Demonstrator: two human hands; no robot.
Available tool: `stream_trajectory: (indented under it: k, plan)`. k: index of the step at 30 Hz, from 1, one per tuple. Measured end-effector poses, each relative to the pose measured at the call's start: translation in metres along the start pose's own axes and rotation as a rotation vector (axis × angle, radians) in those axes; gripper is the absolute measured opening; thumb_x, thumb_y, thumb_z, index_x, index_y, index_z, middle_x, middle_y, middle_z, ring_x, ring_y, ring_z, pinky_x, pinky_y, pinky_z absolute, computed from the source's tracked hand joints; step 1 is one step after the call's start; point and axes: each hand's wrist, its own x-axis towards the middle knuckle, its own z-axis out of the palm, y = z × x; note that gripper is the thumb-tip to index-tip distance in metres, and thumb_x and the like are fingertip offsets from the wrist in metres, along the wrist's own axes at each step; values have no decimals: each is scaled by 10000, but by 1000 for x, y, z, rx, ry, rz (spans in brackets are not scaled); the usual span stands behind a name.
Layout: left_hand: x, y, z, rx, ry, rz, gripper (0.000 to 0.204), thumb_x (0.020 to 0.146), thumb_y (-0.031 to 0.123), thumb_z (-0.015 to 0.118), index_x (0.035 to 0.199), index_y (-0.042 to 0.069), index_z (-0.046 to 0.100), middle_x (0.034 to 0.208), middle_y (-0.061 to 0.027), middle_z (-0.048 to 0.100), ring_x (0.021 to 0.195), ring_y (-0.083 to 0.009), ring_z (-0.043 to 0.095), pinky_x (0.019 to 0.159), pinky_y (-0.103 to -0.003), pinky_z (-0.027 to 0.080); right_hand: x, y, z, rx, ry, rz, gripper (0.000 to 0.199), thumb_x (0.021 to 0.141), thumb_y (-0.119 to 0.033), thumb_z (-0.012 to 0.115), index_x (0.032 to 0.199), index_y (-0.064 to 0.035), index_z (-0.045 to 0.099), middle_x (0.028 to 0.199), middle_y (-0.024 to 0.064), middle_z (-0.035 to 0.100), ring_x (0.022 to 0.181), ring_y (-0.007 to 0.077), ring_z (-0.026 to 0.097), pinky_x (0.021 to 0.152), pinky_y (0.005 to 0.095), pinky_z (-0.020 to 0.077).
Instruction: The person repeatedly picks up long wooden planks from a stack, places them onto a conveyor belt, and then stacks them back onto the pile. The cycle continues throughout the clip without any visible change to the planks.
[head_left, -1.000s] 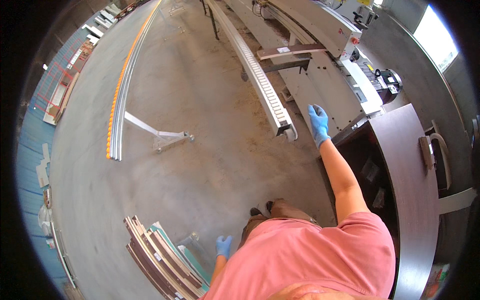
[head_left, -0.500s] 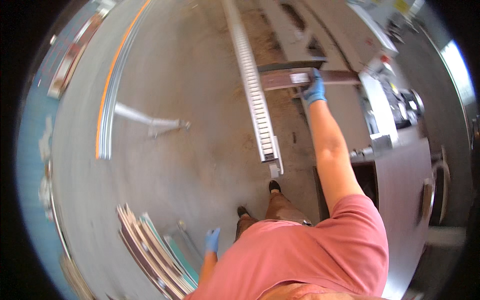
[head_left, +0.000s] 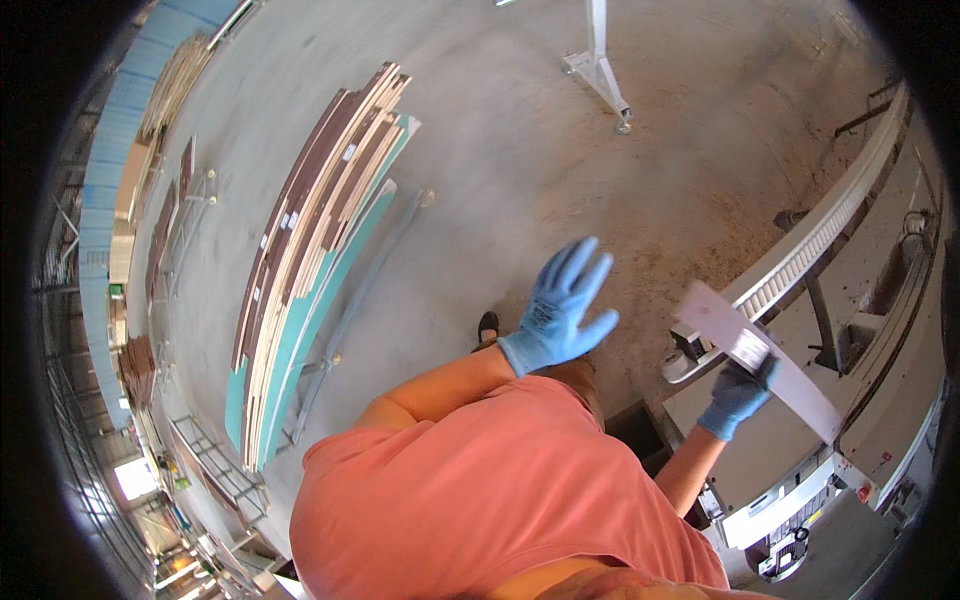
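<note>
My right hand (head_left: pixel 735 398), in a blue glove, grips a flat brownish board (head_left: pixel 798 390) by its near edge, next to a white label. The board is held tilted above the machine bed (head_left: pixel 740 455) and the end of the roller rail (head_left: pixel 785 285). My left hand (head_left: pixel 560 310), also gloved in blue, hovers in front of my body with its fingers spread and nothing in them. Left of it lies a stack of long boards (head_left: pixel 310 240) with dark brown, pale and green edges.
A wheeled metal stand foot (head_left: pixel 600 85) is on the floor ahead. Sawdust (head_left: pixel 740 215) lies beside the roller rail. A metal frame (head_left: pixel 318 375) runs along the board stack; a cart frame (head_left: pixel 225 470) stands farther left. Machine parts (head_left: pixel 790 550) are at lower right.
My right hand has lifted the board off the machine and brought it closer to me. My left hand has come up in front of my body. The view has swung left toward the stack.
</note>
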Motion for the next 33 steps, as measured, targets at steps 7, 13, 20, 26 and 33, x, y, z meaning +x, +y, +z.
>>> stream_trajectory:
  k: [7, 13, 20, 26, 33]
  plan:
    - [-14, -29, -60, 10, -132, 38, 839, 839, 388, 798, 1507, 1, 468, 1543, -257, 457, 1414, -435, 461, 1185, -554, 359, -128, 138, 172, -252, -296, 326, 268, 1011, -166, 696, 1168, 50, 726, 1122, 45, 721, 984, 129, 656, 873, 327, 543]
    - [-85, -194, -118, 119, 29, -243, 704, 773, 373, 841, 1322, 36, 557, 1181, -203, 642, 1086, -408, 632, 933, -523, 508, -199, 304, 260, -464, -532, 608, 258, 1017, -186, 712, 1195, 1, 714, 1127, 40, 723, 987, 118, 641, 850, 295, 525]
    - [-178, -466, -220, 347, 98, -610, 615, 765, 374, 834, 1240, 57, 606, 1169, -206, 600, 1135, -402, 568, 926, -529, 495, -302, 464, 266, -701, -554, 658, 559, 1006, -323, 730, 1370, 82, 603, 1198, 128, 708, 1042, 173, 648, 941, 301, 522]
    - [-221, -664, -264, 504, 112, -774, 584, 752, 422, 822, 1147, 53, 600, 1139, -202, 597, 1092, -395, 576, 896, -515, 496, -385, 519, 251, -1166, -552, 902, 438, 1031, -291, 676, 1306, 49, 651, 1138, 85, 733, 1026, 157, 664, 927, 324, 535]
    - [-230, -770, -254, 518, 102, -797, 674, 778, 471, 809, 1226, 19, 586, 1174, -197, 599, 1122, -393, 576, 933, -503, 502, -390, 551, 281, -1303, -685, 1017, 604, 993, -355, 704, 1402, 73, 586, 1361, 196, 681, 1221, 269, 656, 1060, 376, 494]
